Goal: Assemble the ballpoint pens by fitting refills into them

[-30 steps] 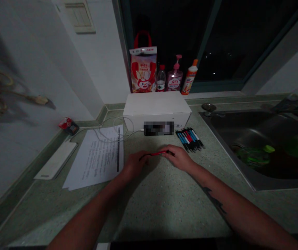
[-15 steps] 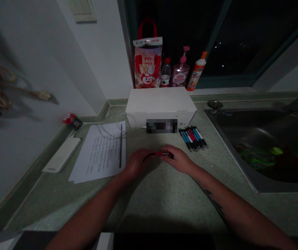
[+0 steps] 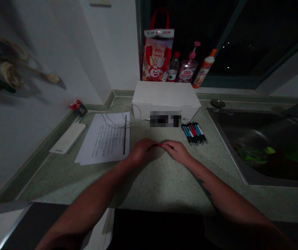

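Note:
A slim red-and-black pen (image 3: pixel 160 146) lies across the gap between my hands, above the speckled green countertop (image 3: pixel 162 180). My left hand (image 3: pixel 140 151) grips one end and my right hand (image 3: pixel 176 152) pinches the other, with the fingers hiding much of the barrel. Just beyond my right hand, a row of several blue, red and black pens (image 3: pixel 194 133) lies on the counter. Sheets of printed paper (image 3: pixel 107 139) lie to the left of my left hand, not touching it.
A white cardboard box (image 3: pixel 166 97) stands behind my hands, with bottles and a red-handled bag (image 3: pixel 157 52) on the sill behind it. A white cable (image 3: pixel 123 116) crosses the papers. A steel sink (image 3: pixel 258 139) holding green items lies to the right.
The whole scene has shifted upward and slightly right in the view as the camera moved. My hands stay together on the pen, and its visible red part looks shorter.

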A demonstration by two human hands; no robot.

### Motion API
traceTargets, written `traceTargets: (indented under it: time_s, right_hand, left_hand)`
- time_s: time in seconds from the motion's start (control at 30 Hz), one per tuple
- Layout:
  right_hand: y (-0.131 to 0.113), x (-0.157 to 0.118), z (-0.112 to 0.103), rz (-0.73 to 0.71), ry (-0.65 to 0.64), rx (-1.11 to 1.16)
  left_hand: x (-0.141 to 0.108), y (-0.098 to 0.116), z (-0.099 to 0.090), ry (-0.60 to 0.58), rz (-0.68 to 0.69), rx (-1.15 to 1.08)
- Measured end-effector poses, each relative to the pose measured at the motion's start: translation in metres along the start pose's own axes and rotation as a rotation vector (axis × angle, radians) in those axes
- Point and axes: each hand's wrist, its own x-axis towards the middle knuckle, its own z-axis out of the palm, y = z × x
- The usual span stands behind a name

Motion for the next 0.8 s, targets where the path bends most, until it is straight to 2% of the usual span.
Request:
traceTargets:
  time_s: [0.17, 0.37, 0.57, 0.8]
  right_hand:
    - [-0.005, -0.001, 0.007, -0.019, 0.118, 0.026]
    - [-0.020, -0.006, 0.011, 0.044, 0.002, -0.212]
    - [-0.021, -0.011, 0.007, -0.054, 0.133, -0.255]
    - [-0.022, -0.013, -0.002, -0.055, 0.025, -0.446]
  left_hand:
    - [0.000, 0.000, 0.000, -0.001, -0.018, 0.015]
    - [-0.002, 0.004, -0.001, 0.020, 0.023, -0.007]
    - [0.001, 0.006, 0.004, 0.011, 0.007, -0.035]
    - [0.000, 0.003, 0.009, 0.032, 0.023, -0.045]
